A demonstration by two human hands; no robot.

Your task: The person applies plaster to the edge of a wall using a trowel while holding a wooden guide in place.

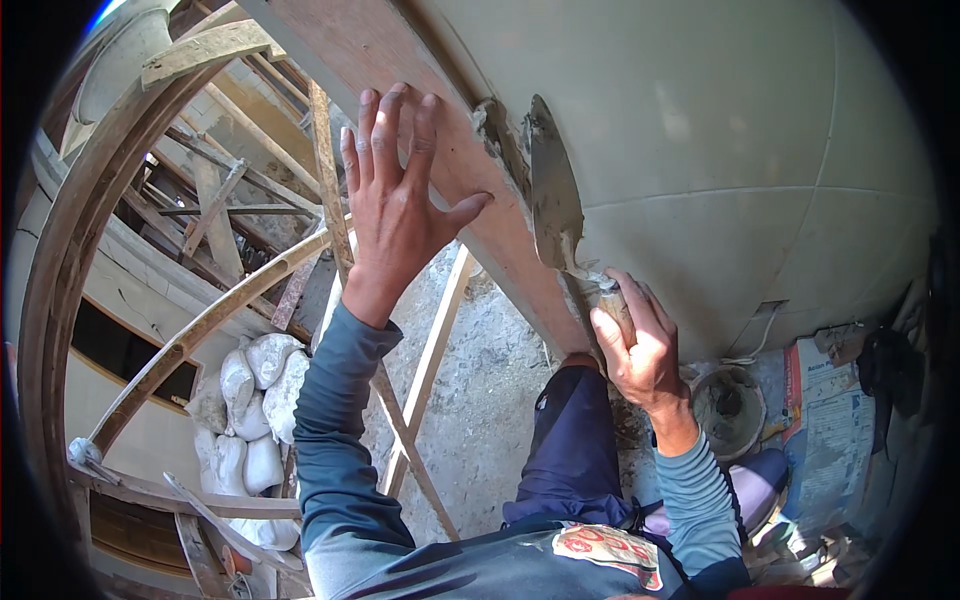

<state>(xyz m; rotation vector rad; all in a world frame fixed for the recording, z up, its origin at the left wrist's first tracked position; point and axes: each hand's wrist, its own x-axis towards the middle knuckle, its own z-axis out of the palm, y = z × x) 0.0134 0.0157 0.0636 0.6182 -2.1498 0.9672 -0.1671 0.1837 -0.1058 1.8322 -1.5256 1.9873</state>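
Note:
My left hand [390, 190], fingers spread, presses flat against the pale wooden board [515, 265], which runs diagonally along the tiled wall. My right hand [640, 345] is wrapped round the handle of a pointed trowel [555, 190]. The trowel's blade points away from me and lies alongside the gap between board and wall. Grey mortar smears its lower blade and neck. A rough lump of mortar [490, 125] sits in that gap, just left of the blade tip.
Large tiles cover the wall [710, 130] on the right. A bucket with grey mix [728, 410] stands near my right forearm. White sacks [250, 390] are piled at left. Thin wooden braces [430, 365] cross below the board, and a curved timber frame [75, 240] rises at far left.

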